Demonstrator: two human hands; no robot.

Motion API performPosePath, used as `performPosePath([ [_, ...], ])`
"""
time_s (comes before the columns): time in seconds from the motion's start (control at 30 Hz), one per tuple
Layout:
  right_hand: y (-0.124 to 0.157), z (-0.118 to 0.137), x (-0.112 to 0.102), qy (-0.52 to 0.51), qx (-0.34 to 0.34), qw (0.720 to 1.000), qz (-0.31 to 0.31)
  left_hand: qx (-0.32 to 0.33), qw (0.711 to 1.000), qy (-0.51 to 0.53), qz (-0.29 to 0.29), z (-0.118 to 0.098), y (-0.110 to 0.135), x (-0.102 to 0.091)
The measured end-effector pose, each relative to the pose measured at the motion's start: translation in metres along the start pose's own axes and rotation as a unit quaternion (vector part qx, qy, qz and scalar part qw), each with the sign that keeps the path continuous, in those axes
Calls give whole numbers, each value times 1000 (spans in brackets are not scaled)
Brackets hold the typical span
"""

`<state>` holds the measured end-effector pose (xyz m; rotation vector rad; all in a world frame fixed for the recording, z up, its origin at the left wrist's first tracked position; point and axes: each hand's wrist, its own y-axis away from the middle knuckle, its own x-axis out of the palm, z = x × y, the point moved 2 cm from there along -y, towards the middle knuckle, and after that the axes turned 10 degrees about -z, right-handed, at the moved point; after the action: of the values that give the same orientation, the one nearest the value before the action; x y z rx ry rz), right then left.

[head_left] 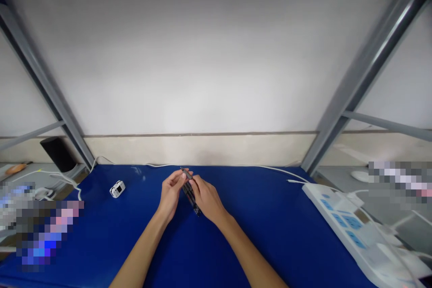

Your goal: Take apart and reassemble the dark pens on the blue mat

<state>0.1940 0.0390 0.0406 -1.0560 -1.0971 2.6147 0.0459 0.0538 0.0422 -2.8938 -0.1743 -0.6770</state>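
My left hand point(171, 193) and my right hand point(206, 198) meet over the middle of a blue mat point(256, 220). Between them they hold a small bundle of thin dark pens point(189, 192), tilted from upper left to lower right. The right hand's fingers wrap round the bundle's lower part, and its tips stick out below the palm. The left hand's fingertips pinch the bundle's upper end. Both hands hover just above the mat.
A small white device point(117, 188) lies on the mat to the left. A white power strip point(351, 225) with cables sits at the right edge. A black box point(58, 154) stands at the back left. Grey metal frame posts point(354, 94) rise on both sides.
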Motion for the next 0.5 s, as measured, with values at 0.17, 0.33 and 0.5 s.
performPosePath([
  [0.17, 2, -1, 4, -4, 18, 1000, 6, 0, 1000, -15, -27, 6, -3, -5],
  [0.33, 2, 2, 5, -17, 33, 999, 19, 4, 1000, 7, -26, 7, -3, -4],
  [0.5, 1, 2, 5, -19, 23, 1000, -1, -20, 999, 35, -27, 7, -2, -3],
])
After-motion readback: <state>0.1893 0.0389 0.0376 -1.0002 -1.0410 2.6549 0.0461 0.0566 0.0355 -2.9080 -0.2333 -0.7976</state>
